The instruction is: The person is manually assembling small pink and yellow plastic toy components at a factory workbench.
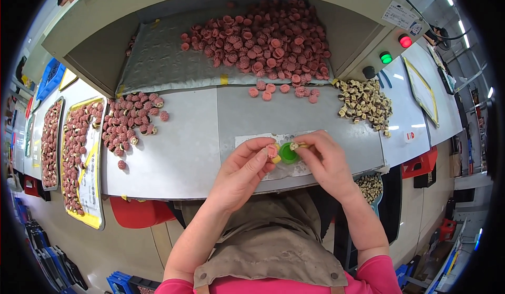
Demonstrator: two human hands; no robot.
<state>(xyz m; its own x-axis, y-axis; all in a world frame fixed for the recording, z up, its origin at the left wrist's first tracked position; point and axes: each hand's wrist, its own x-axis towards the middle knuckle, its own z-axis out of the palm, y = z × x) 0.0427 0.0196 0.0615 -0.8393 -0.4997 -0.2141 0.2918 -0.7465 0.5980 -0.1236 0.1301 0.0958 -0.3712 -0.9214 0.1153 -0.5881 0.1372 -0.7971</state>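
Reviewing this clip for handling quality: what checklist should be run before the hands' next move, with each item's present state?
1. Left hand grips a pink ridged piece: ok.
2. Right hand pinches a small cream part: ok.
3. Green round fixture sits between both hands on the grey table: ok.
4. Fixture seat empty: cannot tell.
5. Pink stock heaped at the back of the table: ok.
6. Cream-and-dark pile lies right of the hands: ok.
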